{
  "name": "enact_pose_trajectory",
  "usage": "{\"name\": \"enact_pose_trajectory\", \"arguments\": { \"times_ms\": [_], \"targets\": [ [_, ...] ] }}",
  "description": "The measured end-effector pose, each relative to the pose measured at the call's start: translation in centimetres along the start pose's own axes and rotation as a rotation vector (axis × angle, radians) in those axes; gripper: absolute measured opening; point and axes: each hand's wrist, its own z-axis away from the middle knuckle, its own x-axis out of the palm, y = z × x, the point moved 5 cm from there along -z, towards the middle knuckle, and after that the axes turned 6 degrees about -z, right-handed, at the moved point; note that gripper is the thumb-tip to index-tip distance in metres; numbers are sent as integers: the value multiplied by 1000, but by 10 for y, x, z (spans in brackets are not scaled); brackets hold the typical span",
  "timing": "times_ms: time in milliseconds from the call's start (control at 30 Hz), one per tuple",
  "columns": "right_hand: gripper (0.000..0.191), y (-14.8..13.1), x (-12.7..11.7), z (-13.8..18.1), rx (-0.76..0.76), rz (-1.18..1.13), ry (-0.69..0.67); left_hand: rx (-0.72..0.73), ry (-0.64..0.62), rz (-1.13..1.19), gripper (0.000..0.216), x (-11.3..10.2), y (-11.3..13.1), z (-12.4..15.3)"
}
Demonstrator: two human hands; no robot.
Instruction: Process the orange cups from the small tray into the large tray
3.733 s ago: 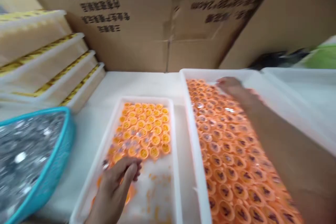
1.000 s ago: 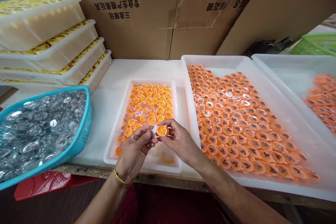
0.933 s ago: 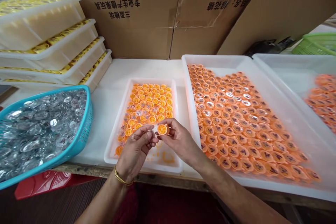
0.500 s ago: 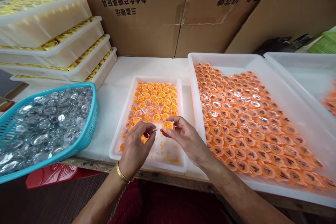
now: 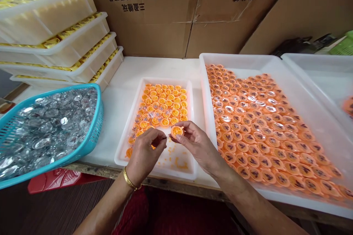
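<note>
Between the thumb and fingers of my right hand (image 5: 194,137) is a small orange cup (image 5: 177,131), its open top facing up and yellow pieces inside. My left hand (image 5: 147,150), with a gold bangle at the wrist, is closed in a pinch just left of that cup. What its fingertips hold, if anything, is too small to make out. Both hands are over a small white tray (image 5: 119,156). Rows of similar orange cups (image 5: 165,97) with yellow pieces fill its far part, some under clear lids. Loose yellow bits (image 5: 176,161) lie on its near floor.
On the left, a blue basket (image 5: 96,117) holds clear lids (image 5: 52,128), beside stacked cream trays (image 5: 93,29) of yellow packets. A large white tray (image 5: 208,106) of lidded orange cups (image 5: 253,125) stands right. Cardboard boxes (image 5: 154,33) line the back; a red stool (image 5: 63,179) sits below.
My left fingertips have come slightly closer to the cup, and the small thing seen between them is now hidden. My right hand still holds the orange cup. The view has shifted slightly.
</note>
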Motion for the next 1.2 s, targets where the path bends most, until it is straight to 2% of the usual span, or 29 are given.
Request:
{"name": "enact_pose_trajectory", "arguments": {
  "times_ms": [200, 367, 533, 633, 767, 967, 1200],
  "targets": [
    [31, 5, -2, -1, -7, -68, -19, 86, -164, -37, 26, -5, 14, 0],
    [33, 6, -1, 0, 62, -109, -69, -9, -243, 27, 22, -8, 16, -12],
    [31, 5, 1, 1, 106, -238, -108, 172, -265, 7, 22, -10, 30, -23],
    [29, 6, 1, 1, 143, -285, -120, 107, -249, 29, 22, -9, 26, -27],
    [32, 9, -1, 0, 214, -260, -73, -32, -301, 103, 19, -9, 17, -25],
    [26, 11, 0, -1, 192, -65, -48, 109, -374, -15, 19, -5, 22, -16],
    [31, 12, -2, -2, 138, -57, -56, -34, -324, 67, 22, -8, 9, -14]
  ]
}}
